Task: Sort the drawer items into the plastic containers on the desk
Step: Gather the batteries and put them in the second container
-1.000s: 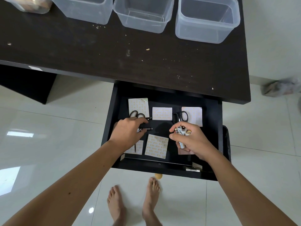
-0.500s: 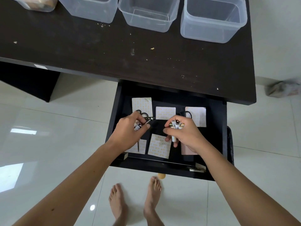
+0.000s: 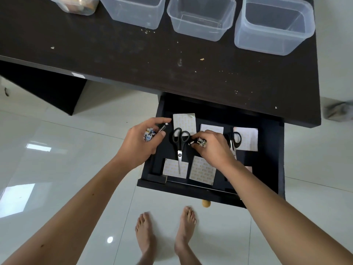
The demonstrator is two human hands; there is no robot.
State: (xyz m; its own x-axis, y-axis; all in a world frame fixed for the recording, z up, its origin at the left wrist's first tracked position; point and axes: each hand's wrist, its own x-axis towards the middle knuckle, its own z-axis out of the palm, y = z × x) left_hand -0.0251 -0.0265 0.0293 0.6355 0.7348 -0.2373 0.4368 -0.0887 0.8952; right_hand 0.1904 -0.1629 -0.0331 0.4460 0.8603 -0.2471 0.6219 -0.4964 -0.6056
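Both hands are loaded now; the left hand [image 3: 141,144] is curled round a cluster of small batteries [image 3: 149,135] with a thin dark pen [image 3: 162,127] pinched between thumb and forefinger, and it has drawn out to the left edge of the open black drawer [image 3: 271,169], where half a second ago it sat over the middle; that uncovers the black-handled scissors [image 3: 179,144], lying flat with their blades across a pale square sticky pad [image 3: 172,168]; the right hand [image 3: 212,148] has slid leftward too, and it pinches a second bunch of small metallic batteries [image 3: 200,142] just beside the scissor handles; a second pair of black-handled scissors [image 3: 236,141] shows at its far side, resting on another pale pad; more pads lie scattered on the drawer floor; up on the dark wooden desk [image 3: 114,60] three clear plastic containers [image 3: 202,22] stand visibly empty in a row, with a fourth at the far left already holding something brownish; my read: the gathering is nearly done for this handful, and the lift up to the containers comes next; scissors and pads are yet to be sorted, so the task is in its early stretch.
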